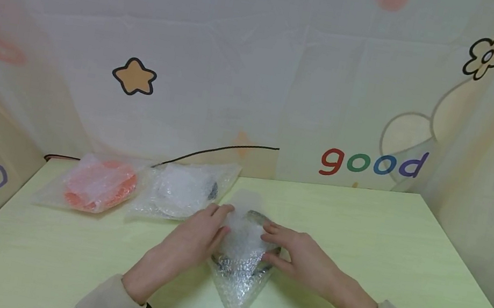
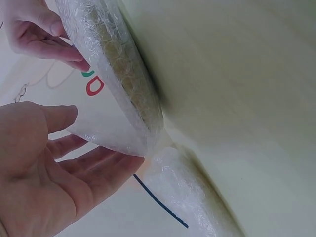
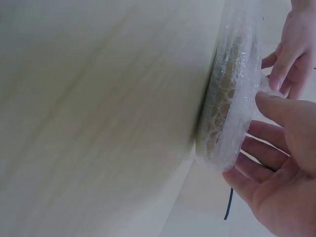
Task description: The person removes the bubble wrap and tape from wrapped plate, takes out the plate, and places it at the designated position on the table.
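Note:
A bubble-wrapped package (image 1: 243, 246) lies on the table in front of me, its pointed corner toward me. Through the clear film show dark curved edges; what is inside cannot be made out. My left hand (image 1: 200, 230) touches the package's left side, its fingers fairly straight and its thumb apart in the left wrist view. On the other side my right hand (image 1: 301, 255) rests fingertips on the wrap. In the right wrist view, its thumb (image 3: 276, 106) and fingers lie along the bubble wrap (image 3: 224, 108) without curling round it.
Two more bubble-wrapped packages lie at the back left of the table (image 1: 404, 267): one with pink-orange contents (image 1: 99, 186), one whitish (image 1: 184, 190). A patterned cloth (image 1: 242, 66) hangs behind and along the sides.

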{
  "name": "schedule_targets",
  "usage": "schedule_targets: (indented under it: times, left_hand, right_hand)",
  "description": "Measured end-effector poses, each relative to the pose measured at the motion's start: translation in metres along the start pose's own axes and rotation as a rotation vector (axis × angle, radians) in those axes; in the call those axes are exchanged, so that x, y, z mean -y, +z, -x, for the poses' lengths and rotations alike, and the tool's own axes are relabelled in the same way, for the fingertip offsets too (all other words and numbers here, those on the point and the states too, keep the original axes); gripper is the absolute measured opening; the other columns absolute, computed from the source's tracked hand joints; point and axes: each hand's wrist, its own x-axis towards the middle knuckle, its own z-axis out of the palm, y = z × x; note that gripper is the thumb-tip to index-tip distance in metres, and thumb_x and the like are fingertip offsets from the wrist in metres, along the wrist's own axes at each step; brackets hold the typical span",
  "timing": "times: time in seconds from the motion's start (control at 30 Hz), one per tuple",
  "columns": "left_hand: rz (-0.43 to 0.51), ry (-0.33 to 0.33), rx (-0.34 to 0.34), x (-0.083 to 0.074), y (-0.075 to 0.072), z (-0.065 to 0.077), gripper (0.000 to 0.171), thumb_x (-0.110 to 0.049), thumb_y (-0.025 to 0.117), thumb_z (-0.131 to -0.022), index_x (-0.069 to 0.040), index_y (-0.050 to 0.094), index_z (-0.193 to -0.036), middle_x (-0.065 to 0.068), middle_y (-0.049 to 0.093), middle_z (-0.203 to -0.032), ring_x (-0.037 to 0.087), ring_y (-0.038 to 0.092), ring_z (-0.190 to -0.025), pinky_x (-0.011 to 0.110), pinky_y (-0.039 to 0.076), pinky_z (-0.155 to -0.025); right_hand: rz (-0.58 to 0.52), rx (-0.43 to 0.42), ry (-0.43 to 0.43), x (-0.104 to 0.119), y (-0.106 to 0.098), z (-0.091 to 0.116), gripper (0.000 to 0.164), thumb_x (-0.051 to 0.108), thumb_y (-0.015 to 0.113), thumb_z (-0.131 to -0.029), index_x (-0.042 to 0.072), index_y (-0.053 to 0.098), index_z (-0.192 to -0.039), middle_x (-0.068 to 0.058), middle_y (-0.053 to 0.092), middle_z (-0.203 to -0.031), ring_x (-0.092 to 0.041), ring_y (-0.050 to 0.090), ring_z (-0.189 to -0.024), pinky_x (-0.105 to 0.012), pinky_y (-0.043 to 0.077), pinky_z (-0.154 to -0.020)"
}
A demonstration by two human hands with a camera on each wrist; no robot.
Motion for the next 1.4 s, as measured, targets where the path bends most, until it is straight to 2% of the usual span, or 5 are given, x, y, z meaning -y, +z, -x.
schedule_targets:
  times: [0.37,0.6,0.83,1.13,1.4]
  left_hand:
    - [0.006,-0.026,-0.061,0.001,0.000,-0.002,0.041,-0.008,0.060,-0.104,0.010,0.049,-0.139,0.026,0.062,-0.117,0.036,0.068,-0.097,0.042,0.059,-0.083]
    - [0.021,-0.014,-0.105,0.003,-0.002,-0.002,0.041,-0.005,0.058,-0.105,0.010,0.046,-0.141,0.026,0.061,-0.115,0.036,0.068,-0.097,0.041,0.059,-0.082]
    - [0.057,-0.075,-0.072,0.006,-0.006,-0.004,0.043,-0.008,0.055,-0.107,0.010,0.043,-0.144,0.029,0.060,-0.125,0.041,0.066,-0.107,0.046,0.057,-0.090]
    - [0.055,-0.148,-0.078,0.012,-0.010,-0.006,0.049,-0.009,0.056,-0.106,0.013,0.039,-0.147,0.031,0.058,-0.127,0.044,0.064,-0.112,0.048,0.054,-0.096]
    - [0.010,-0.158,-0.123,0.014,-0.014,-0.005,0.058,-0.010,0.060,-0.105,0.014,0.035,-0.151,0.029,0.058,-0.121,0.041,0.063,-0.108,0.048,0.054,-0.094]
  right_hand:
    - [0.099,0.042,0.011,0.005,0.000,0.000,0.039,0.018,0.078,-0.093,0.000,0.070,-0.126,-0.018,0.063,-0.137,-0.034,0.061,-0.126,-0.050,0.051,-0.101]
    - [0.165,0.052,0.009,0.006,0.001,0.002,0.037,0.016,0.079,-0.091,0.001,0.071,-0.125,-0.017,0.064,-0.136,-0.033,0.062,-0.124,-0.050,0.052,-0.099]
    - [0.231,0.062,-0.003,0.007,0.001,0.003,0.035,0.010,0.080,-0.090,0.002,0.073,-0.123,-0.016,0.066,-0.134,-0.032,0.063,-0.123,-0.049,0.054,-0.096]
    - [0.211,0.081,0.003,0.007,-0.001,0.003,0.035,0.007,0.080,-0.089,0.001,0.073,-0.122,-0.015,0.067,-0.133,-0.033,0.063,-0.123,-0.051,0.053,-0.097]
    - [0.192,0.089,0.012,0.008,-0.001,0.002,0.034,0.006,0.080,-0.089,0.002,0.073,-0.122,-0.016,0.067,-0.132,-0.033,0.064,-0.122,-0.049,0.053,-0.097]
